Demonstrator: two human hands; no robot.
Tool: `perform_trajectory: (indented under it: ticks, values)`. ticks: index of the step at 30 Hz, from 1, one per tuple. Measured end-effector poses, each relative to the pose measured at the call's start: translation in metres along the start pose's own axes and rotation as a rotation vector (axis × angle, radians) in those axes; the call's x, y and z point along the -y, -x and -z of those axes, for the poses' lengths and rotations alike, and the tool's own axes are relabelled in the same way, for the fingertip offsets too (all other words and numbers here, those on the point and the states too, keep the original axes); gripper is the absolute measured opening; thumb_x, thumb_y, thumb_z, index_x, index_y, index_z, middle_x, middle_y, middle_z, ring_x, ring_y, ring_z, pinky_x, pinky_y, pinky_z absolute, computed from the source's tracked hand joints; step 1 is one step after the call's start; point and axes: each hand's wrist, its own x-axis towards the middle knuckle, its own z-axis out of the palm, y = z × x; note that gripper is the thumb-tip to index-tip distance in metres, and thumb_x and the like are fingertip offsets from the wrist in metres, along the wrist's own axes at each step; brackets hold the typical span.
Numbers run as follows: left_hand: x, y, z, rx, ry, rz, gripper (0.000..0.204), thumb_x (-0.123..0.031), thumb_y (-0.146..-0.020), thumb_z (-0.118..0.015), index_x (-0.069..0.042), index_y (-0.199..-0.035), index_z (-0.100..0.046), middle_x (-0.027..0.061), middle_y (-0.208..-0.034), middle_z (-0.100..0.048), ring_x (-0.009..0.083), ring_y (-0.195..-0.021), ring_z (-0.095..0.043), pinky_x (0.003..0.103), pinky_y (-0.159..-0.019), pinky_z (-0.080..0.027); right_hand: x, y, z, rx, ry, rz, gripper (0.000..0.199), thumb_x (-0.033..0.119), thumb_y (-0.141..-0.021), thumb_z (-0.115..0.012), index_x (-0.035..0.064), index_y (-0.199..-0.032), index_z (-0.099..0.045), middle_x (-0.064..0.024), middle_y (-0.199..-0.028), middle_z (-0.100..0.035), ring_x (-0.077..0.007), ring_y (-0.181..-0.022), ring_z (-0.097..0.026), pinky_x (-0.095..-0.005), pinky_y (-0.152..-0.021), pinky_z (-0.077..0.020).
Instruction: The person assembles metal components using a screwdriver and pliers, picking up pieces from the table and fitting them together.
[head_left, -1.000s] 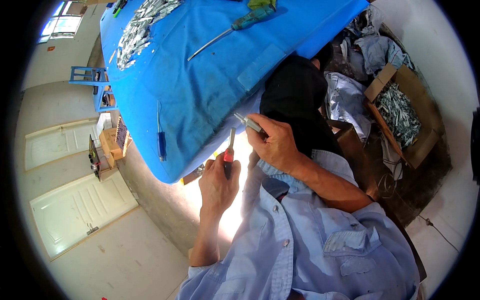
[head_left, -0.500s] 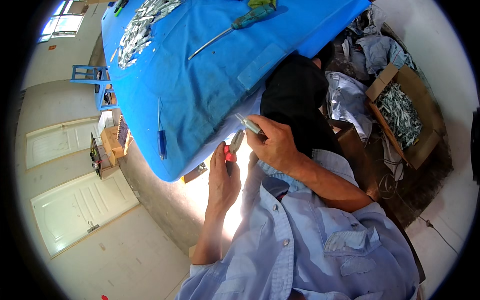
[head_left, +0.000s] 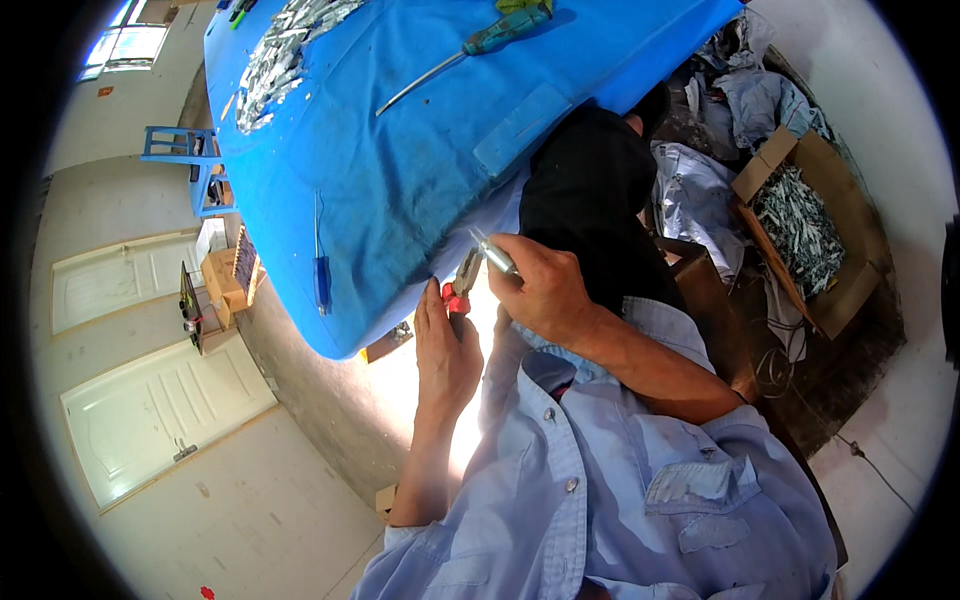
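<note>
My left hand (head_left: 447, 362) is closed around red-handled pliers (head_left: 457, 300), with their jaws pointing up. In my right hand (head_left: 548, 290) is a small silvery metal piece (head_left: 494, 253) with thin prongs at its far end, gripped between thumb and fingers. The pliers' jaws are right beside this piece; whether they touch it I cannot tell. Both hands are held over my lap, just off the near edge of the blue-covered table (head_left: 400, 190).
On the table lie a blue-handled screwdriver (head_left: 322, 280), a larger green-handled screwdriver (head_left: 490, 36) and a heap of silvery metal pieces (head_left: 275, 75). To the right, a cardboard box (head_left: 855, 290) holds many similar pieces, beside a silvery bag (head_left: 690, 200). A blue stool (head_left: 180, 147) stands far left.
The pliers' jaws have shifted slightly up and left. The metal piece in my right hand has tilted and moved a little left. Both hands keep their hold.
</note>
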Motion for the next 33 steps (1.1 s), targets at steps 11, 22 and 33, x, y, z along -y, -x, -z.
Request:
perform_trajectory:
  ticks: [11,22,33]
  values:
    - [-0.005,-0.001,0.001,0.028,0.067,0.057,0.059,-0.006,-0.097,-0.055,0.01,-0.151,-0.038,0.0334,-0.137,-0.054,0.0466,-0.122,-0.058,0.047,-0.102,-0.048,-0.007,0.003,-0.004,0.019,0.122,0.141,0.035,0.0,-0.082,-0.075,-0.0016,-0.115,-0.062,-0.0144,-0.086,-0.07,-0.032,-0.071,-0.071,-0.0395,-0.061,-0.0581]
    - [-0.017,-0.002,0.001,0.075,-0.116,0.051,0.028,-0.013,-0.102,-0.055,0.002,-0.125,-0.058,0.0261,-0.1,-0.072,0.0455,-0.084,-0.071,0.053,-0.073,-0.056,-0.009,0.005,-0.003,0.005,0.073,0.129,0.03,0.0,-0.085,-0.074,-0.0031,-0.114,-0.065,-0.016,-0.084,-0.071,-0.0306,-0.068,-0.072,-0.0371,-0.061,-0.0586]
    - [-0.01,-0.002,0.007,0.036,-0.073,0.053,0.025,-0.019,-0.104,-0.06,0.0,-0.119,-0.064,0.0231,-0.099,-0.074,0.0409,-0.086,-0.073,0.048,-0.072,-0.058,0.0,0.004,0.009,0.113,-0.374,-0.243,0.019,0.003,-0.094,-0.07,-0.0025,-0.112,-0.069,-0.0077,-0.076,-0.071,-0.0087,-0.064,-0.065,-0.0257,-0.058,-0.0526]
